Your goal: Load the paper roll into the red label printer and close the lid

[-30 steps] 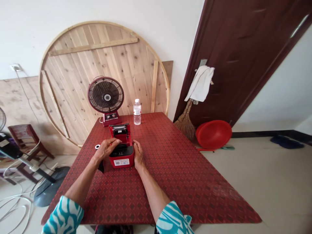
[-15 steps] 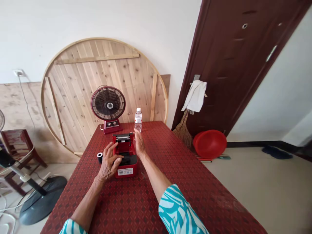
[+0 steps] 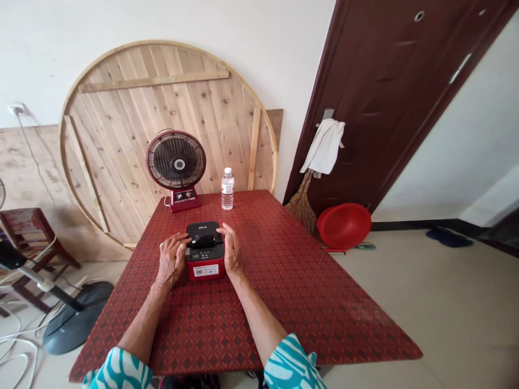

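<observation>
A small red printer-like device (image 3: 205,268) with a black top sits on the table, its lid down. My left hand (image 3: 172,261) rests against its left side, fingers bent and fingertips at the lid's edge. On the other side, my right hand (image 3: 231,251) touches the right edge of the lid with its fingers extended. Neither hand is wrapped round anything. The black roll seen earlier is out of sight; my left hand covers that area.
A red patterned table (image 3: 275,281) holds a fan (image 3: 177,162) and a water bottle (image 3: 227,189) behind the device. A round wooden board (image 3: 162,108) leans on the wall. Red basins (image 3: 346,226) and a broom (image 3: 303,205) stand by the door.
The device's lid has swung from raised to closed. My left hand has moved off the open interior to the left side, and the view has shifted slightly.
</observation>
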Motion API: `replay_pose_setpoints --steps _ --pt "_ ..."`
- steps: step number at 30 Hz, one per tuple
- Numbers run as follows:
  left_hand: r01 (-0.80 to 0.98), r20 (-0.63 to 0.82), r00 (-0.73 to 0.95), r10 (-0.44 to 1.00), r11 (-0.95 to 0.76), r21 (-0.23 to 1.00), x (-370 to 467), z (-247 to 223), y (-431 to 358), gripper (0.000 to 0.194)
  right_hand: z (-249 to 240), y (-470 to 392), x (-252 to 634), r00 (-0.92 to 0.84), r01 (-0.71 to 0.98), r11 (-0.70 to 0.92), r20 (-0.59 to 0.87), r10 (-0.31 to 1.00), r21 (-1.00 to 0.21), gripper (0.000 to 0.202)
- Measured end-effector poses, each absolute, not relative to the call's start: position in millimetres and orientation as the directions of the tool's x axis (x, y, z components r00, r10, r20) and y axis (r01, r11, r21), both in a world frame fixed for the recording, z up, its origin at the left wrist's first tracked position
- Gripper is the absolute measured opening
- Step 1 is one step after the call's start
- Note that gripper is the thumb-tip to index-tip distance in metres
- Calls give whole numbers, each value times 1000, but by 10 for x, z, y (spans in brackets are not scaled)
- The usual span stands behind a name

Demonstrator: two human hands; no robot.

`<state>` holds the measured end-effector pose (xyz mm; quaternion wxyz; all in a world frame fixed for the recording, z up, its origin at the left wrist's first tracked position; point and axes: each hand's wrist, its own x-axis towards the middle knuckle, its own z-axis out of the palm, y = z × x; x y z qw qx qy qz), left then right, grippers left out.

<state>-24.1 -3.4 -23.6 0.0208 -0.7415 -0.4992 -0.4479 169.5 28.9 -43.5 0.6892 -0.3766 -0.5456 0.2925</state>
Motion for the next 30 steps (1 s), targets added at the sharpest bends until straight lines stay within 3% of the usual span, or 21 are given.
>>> replay_pose_setpoints --steps 9,14,18,22,25,30 --pt "762 689 118 715 -510 399 -244 -242 -24 49 -477 250 1693 189 4 579 569 800 -815 47" --pt "690 648 10 761 -474 546 -249 -165 -95 46 -573 266 1633 239 -88 526 495 836 -846 49" --pt "590 438 -149 886 -276 759 -252 -113 -121 53 -692 325 1590 301 -163 436 377 876 -885 53" --pt "350 158 -125 979 -105 931 -237 -87 -123 65 -780 365 1579 340 -172 401 328 881 -900 53" --pt "203 38 -77 996 -22 979 -215 -46 -146 71 -823 380 1574 353 -189 384 302 886 -904 53" --pt "112 -31 -40 999 36 993 -198 36 -175 73 -849 397 1558 361 -254 355 252 898 -900 51"
